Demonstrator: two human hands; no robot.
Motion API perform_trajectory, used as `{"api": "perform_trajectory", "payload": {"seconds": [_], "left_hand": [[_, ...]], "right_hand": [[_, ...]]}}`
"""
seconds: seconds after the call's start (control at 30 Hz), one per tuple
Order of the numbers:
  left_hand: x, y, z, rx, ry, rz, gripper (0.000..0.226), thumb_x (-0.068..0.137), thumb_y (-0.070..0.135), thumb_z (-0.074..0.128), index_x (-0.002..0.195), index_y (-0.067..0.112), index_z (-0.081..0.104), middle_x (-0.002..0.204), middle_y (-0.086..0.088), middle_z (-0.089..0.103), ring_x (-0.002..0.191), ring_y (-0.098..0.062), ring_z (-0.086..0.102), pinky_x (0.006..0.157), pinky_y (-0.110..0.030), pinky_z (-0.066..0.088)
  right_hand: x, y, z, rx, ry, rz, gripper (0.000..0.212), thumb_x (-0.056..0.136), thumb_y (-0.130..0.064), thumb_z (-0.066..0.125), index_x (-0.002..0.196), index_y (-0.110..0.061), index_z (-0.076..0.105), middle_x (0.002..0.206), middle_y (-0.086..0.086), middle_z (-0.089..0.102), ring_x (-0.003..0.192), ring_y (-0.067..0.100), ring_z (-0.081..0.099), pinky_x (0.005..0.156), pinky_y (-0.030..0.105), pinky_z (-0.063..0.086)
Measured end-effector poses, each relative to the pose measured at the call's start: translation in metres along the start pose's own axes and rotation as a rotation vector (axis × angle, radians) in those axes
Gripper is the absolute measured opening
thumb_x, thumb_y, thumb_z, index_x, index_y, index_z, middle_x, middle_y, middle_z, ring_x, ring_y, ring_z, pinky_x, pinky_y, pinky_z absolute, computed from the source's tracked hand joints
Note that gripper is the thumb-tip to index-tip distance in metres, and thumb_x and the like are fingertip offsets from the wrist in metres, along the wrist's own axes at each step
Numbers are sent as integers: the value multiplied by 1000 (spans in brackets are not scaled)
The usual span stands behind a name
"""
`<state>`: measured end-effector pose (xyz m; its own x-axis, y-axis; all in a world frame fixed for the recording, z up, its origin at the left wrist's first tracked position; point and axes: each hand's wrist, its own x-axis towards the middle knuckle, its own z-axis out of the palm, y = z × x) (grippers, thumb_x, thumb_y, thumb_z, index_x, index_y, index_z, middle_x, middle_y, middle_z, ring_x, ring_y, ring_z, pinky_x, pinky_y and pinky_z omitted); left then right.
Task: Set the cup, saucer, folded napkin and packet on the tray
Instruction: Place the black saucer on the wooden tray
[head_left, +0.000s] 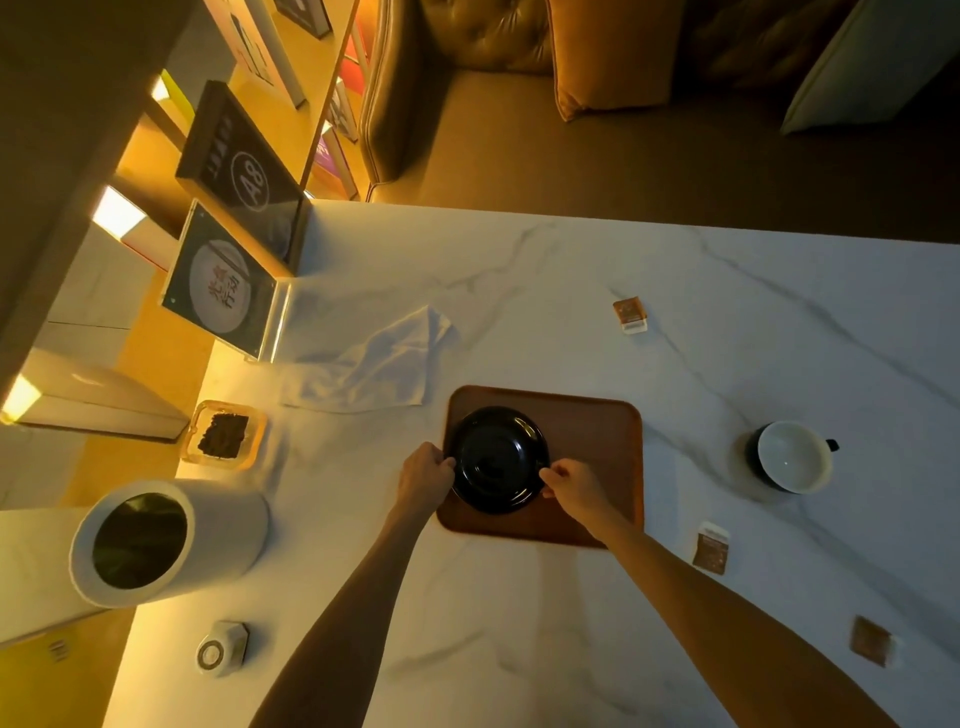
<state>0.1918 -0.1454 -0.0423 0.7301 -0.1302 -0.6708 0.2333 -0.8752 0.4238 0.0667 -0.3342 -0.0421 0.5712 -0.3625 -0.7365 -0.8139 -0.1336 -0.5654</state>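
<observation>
I see left hand (426, 470) and right hand (569, 483) pinching opposite rims of the saucer (496, 460) between them (stiff, slick, probably fragile).

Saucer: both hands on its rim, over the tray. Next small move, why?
Probably release the saucer: it seems to lie on the tray, left hand and right hand pinching its rim. The cup stands off the tray.
</observation>
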Motion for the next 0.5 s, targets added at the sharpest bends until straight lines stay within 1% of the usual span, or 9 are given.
{"api": "perform_trajectory", "payload": {"seconds": [0.07,0.17,0.27,0.4,0.5], "left_hand": [[0,0,0,3,-7,-5,14,95,27,54,99,14,53,88,-2,56,72,-13,50,58,-25,36],[0,1,-1,-1,-3,-20,14,95,27,54,99,14,53,86,-4,58,71,-14,52,55,-24,36],[0,1,-1,-46,-11,-43,16,94,27,55,101,13,56,92,-9,65,81,-22,62,59,-25,41],[0,-3,-1,-123,-24,-59,15,94,25,56,100,12,56,92,-13,68,86,-26,66,62,-27,45],[0,-5,-1,-187,-16,-92,14,94,26,57,100,13,56,92,-12,68,86,-25,66,63,-27,46]], "right_hand": [[-1,1,1,24,-11,-8,24,98,-23,48,102,-3,61,86,7,64,82,16,63,67,20,47],[-1,2,0,14,-17,-22,29,99,-29,46,103,-5,61,85,6,65,79,14,62,68,20,46],[1,3,0,32,-18,-16,28,99,-26,46,104,-3,62,81,3,64,75,12,62,64,17,45],[2,2,2,53,-11,-7,29,99,-25,47,101,-1,62,84,10,66,80,19,62,70,24,47],[2,1,5,40,-8,-4,28,99,-26,46,97,-3,62,77,5,63,74,16,60,70,26,47]]}}
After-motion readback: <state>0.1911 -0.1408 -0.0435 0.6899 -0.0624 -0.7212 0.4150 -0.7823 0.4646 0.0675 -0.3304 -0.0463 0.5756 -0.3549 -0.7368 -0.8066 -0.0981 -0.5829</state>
